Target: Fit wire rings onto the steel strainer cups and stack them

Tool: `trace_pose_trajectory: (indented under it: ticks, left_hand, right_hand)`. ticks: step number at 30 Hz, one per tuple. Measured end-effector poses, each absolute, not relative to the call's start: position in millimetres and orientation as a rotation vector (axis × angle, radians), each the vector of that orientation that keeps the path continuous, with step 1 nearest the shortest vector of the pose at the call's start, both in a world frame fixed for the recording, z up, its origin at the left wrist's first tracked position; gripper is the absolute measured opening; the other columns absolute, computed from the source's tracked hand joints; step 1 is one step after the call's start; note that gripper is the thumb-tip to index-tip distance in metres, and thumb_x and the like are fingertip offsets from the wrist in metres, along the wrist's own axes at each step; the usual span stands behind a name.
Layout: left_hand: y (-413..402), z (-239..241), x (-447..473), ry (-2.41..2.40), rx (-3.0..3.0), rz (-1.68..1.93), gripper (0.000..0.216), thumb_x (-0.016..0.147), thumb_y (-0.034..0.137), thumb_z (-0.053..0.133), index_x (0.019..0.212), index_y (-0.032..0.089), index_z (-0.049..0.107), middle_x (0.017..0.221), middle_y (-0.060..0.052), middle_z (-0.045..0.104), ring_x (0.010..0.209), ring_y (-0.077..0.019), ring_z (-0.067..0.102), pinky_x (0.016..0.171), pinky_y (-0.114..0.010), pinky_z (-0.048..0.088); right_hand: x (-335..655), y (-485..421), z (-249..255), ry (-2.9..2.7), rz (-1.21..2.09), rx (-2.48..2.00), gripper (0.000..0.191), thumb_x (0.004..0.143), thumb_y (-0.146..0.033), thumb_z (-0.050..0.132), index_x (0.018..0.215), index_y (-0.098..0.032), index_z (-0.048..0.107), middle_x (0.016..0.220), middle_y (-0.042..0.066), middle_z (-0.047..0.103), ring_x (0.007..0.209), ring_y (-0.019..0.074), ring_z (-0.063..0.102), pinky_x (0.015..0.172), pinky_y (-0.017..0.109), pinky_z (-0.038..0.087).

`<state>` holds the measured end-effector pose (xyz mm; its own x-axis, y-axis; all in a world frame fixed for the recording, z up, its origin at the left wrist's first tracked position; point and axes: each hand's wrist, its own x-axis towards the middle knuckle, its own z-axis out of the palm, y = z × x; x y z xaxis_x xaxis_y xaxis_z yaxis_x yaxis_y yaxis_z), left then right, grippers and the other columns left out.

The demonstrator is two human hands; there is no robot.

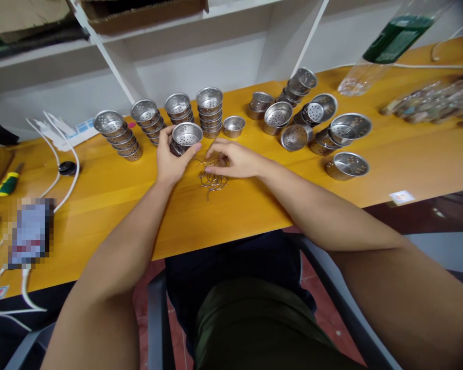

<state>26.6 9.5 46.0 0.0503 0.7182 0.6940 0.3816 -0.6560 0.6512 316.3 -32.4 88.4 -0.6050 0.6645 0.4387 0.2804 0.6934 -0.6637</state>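
Note:
My left hand (170, 159) grips a perforated steel strainer cup (185, 136), its open side facing me, just above the yellow table (111, 205). My right hand (233, 158) rests on a small heap of thin wire handles (212, 180), fingers curled and pinching among the wires. Behind my hands stand several stacks of the same cups (210, 110), with one single cup (233, 126) beside them.
A loose pile of cups (316, 121) lies at the right back. A clear plastic bottle (386, 46) and a bag of small parts (435, 100) are far right. White cables (61, 159), a screwdriver (7, 183) and a blurred object (31, 231) sit left. White shelving stands behind.

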Motion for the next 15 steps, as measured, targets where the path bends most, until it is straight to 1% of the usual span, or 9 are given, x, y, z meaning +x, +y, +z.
trace_pose_trajectory:
  ticks: [3, 4, 6, 7, 8, 10, 12, 15]
  left_hand:
    - [2, 49, 29, 1.082, 2.075, 1.623, 0.109, 0.085, 0.115, 0.097, 0.150, 0.029, 0.076, 0.143, -0.014, 0.087, 0.140, -0.0398, 0.088, 0.132, -0.063, 0.071]
    - [0, 51, 30, 1.061, 2.095, 1.599, 0.108, 0.085, 0.114, 0.097, 0.149, 0.029, 0.079, 0.142, -0.014, 0.087, 0.139, -0.0393, 0.088, 0.131, -0.062, 0.071]
    - [-6, 54, 33, 1.001, 2.153, 1.506, 0.103, 0.088, 0.111, 0.097, 0.148, 0.029, 0.084, 0.142, -0.014, 0.088, 0.136, -0.0381, 0.088, 0.127, -0.059, 0.072]
    - [-8, 55, 34, 0.960, 2.187, 1.447, 0.101, 0.090, 0.110, 0.097, 0.148, 0.028, 0.085, 0.141, -0.014, 0.089, 0.135, -0.0376, 0.088, 0.126, -0.058, 0.072]
    - [-10, 55, 35, 0.917, 2.218, 1.389, 0.100, 0.092, 0.109, 0.097, 0.149, 0.028, 0.086, 0.142, -0.014, 0.090, 0.135, -0.0373, 0.088, 0.125, -0.057, 0.072]
    - [-12, 54, 36, 0.854, 2.256, 1.314, 0.101, 0.093, 0.107, 0.097, 0.153, 0.027, 0.085, 0.146, -0.015, 0.090, 0.138, -0.0379, 0.088, 0.126, -0.056, 0.071]
    - [-12, 51, 36, 0.847, 2.252, 1.298, 0.109, 0.090, 0.107, 0.100, 0.161, 0.027, 0.081, 0.153, -0.016, 0.089, 0.143, -0.0394, 0.087, 0.129, -0.056, 0.070]
    - [-6, 42, 33, 0.910, 2.207, 1.302, 0.124, 0.081, 0.108, 0.106, 0.169, 0.027, 0.073, 0.158, -0.017, 0.086, 0.147, -0.0404, 0.086, 0.130, -0.056, 0.070]
  right_hand:
    - [321, -26, 83, -2.086, 0.650, -0.809, 0.057, 0.107, -0.072, 0.100, 0.135, -0.027, 0.079, 0.131, 0.014, 0.083, 0.111, 0.0341, 0.078, 0.101, 0.053, 0.069]
    - [324, -24, 82, -2.052, 0.644, -0.817, 0.065, 0.106, -0.073, 0.101, 0.146, -0.028, 0.078, 0.136, 0.015, 0.084, 0.116, 0.0357, 0.080, 0.102, 0.053, 0.070]
    - [327, -20, 80, -2.042, 0.657, -0.773, 0.091, 0.101, -0.076, 0.105, 0.171, -0.028, 0.070, 0.155, 0.018, 0.082, 0.122, 0.0372, 0.081, 0.101, 0.054, 0.073]
    - [328, -18, 79, -2.065, 0.660, -0.727, 0.103, 0.100, -0.078, 0.105, 0.180, -0.028, 0.065, 0.166, 0.020, 0.079, 0.127, 0.0385, 0.081, 0.103, 0.055, 0.074]
    - [329, -17, 79, -2.098, 0.652, -0.675, 0.111, 0.099, -0.079, 0.105, 0.187, -0.028, 0.060, 0.175, 0.022, 0.075, 0.134, 0.0406, 0.081, 0.108, 0.058, 0.075]
    - [330, -16, 81, -2.171, 0.604, -0.597, 0.116, 0.099, -0.082, 0.103, 0.190, -0.027, 0.060, 0.181, 0.024, 0.071, 0.150, 0.0467, 0.077, 0.125, 0.067, 0.072]
    - [336, -12, 85, -2.194, 0.528, -0.612, 0.113, 0.097, -0.084, 0.104, 0.187, -0.028, 0.065, 0.178, 0.023, 0.073, 0.160, 0.0525, 0.071, 0.139, 0.079, 0.063]
    - [357, 5, 89, -2.040, 0.371, -0.817, 0.106, 0.097, -0.084, 0.105, 0.184, -0.034, 0.069, 0.175, 0.023, 0.072, 0.169, 0.0594, 0.062, 0.147, 0.091, 0.053]
